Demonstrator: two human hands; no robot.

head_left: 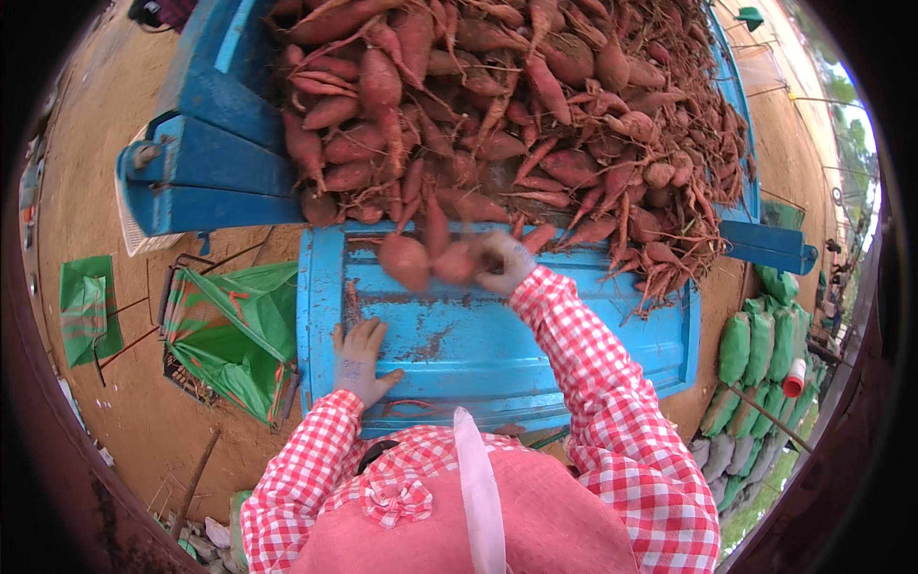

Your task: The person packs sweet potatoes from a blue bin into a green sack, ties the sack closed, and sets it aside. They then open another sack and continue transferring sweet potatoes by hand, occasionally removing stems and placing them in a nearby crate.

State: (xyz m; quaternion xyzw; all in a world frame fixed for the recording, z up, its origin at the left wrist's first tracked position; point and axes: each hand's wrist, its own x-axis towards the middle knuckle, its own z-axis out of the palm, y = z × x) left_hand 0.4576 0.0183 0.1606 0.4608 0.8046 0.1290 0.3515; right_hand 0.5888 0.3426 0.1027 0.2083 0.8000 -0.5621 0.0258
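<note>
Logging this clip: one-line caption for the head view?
Gloved right hand pulls sweet potatoes from the pile onto a blue tailgate; left hand rests flat.

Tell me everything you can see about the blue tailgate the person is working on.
The blue tailgate is a flat metal panel lying open and level below the heaped sweet potatoes. Its paint is scratched and worn, with reddish dirt streaks. The gloved left hand rests flat near its left edge, while the gloved right hand, blurred, grips a sweet potato at its far edge, beside another sweet potato.

Bare sandy ground (143,411) in daylight, green sacks (755,349) stacked aside.
</note>
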